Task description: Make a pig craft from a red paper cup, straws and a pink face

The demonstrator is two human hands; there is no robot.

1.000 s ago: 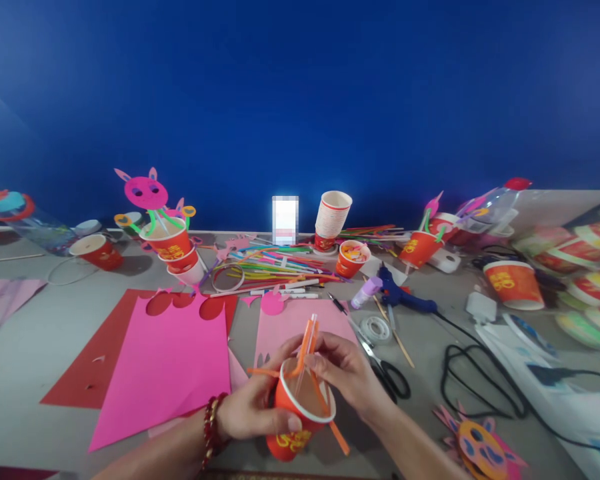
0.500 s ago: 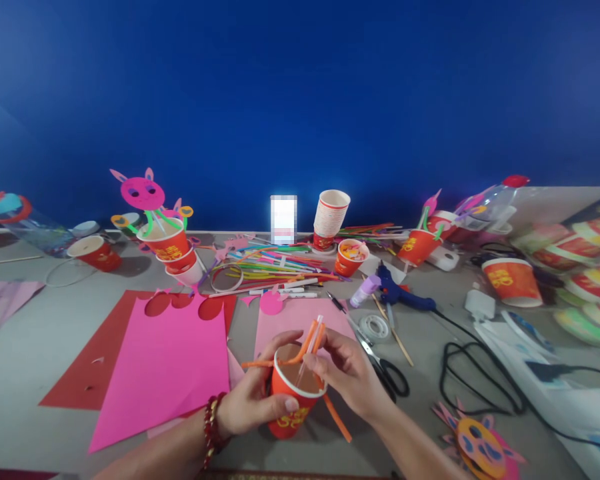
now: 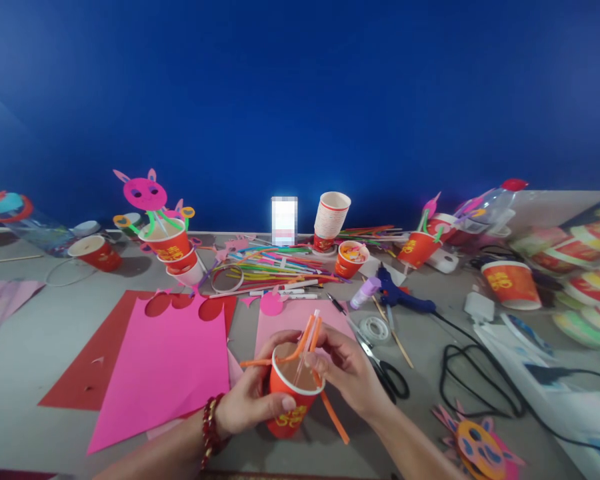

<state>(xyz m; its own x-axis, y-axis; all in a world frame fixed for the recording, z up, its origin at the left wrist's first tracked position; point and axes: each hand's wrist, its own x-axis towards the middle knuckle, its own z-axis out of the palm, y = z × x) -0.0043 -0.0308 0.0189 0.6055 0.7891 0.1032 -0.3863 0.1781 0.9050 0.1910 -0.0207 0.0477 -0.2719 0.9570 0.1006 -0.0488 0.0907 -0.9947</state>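
Observation:
A red paper cup (image 3: 296, 412) with yellow lettering stands in front of me, tipped slightly. My left hand (image 3: 257, 393) is wrapped round its left side, thumb across the front. Orange straws (image 3: 336, 419) pass through the cup's sides, one end sticking out left and one down to the right. Their inner ends bend upward above the rim beside a clear straw (image 3: 307, 340) standing in the cup. At the rim, my right hand (image 3: 347, 373) is closed, its thumb and fingers pinching around the upright straws. Exactly which straws it grips is partly hidden by the fingers.
Pink paper (image 3: 173, 367) lies left; scissors (image 3: 391, 380), clear tape (image 3: 374, 328), a glue stick (image 3: 365, 293) and a blue glue gun (image 3: 405, 297) lie right. Behind are loose straws (image 3: 280, 263), stacked cups (image 3: 331, 217) and a pink paper animal (image 3: 145, 195). A black cord (image 3: 447, 373) loops at right.
The cup and the upright straws have shifted very slightly left in the view. Both hands keep their hold in nearly the same place.

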